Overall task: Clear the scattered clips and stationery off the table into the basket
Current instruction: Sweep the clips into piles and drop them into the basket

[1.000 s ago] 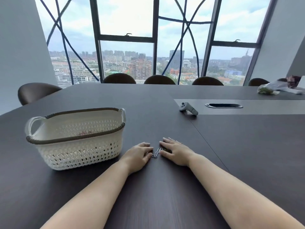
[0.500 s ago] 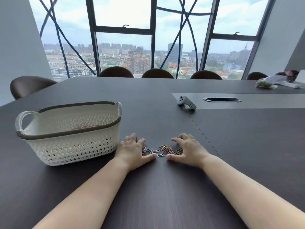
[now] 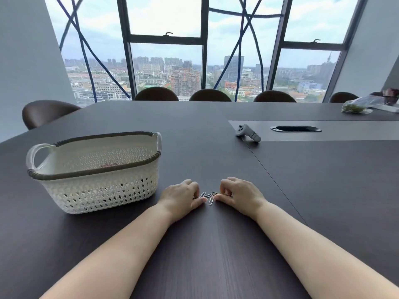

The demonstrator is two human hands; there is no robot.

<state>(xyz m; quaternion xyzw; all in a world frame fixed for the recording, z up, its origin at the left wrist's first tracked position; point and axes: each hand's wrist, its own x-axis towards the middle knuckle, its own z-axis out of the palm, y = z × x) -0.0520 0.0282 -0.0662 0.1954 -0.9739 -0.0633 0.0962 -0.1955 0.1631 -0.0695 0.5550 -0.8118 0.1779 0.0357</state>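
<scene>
Both hands rest on the dark worktop (image 3: 216, 244), curled toward each other with a small heap of paper clips (image 3: 210, 197) between them. The left hand (image 3: 181, 198) cups the heap from the left, fingers bent, thumb flat on the surface and touching the nearest clips. The right hand (image 3: 238, 196) mirrors it from the right, fingertips tucked down over the far clips, though whether it actually pinches any is hard to tell. Held this way, the hands seem to act as two walls that herd flat, slippery clips into one pile, since thin wire lying flush on a smooth top is awkward to lift singly. The white woven basket (image 3: 97, 186) stands just left of the left hand, close enough for a short carry. A grey controller (image 3: 248, 134) lies farther off to the right.
</scene>
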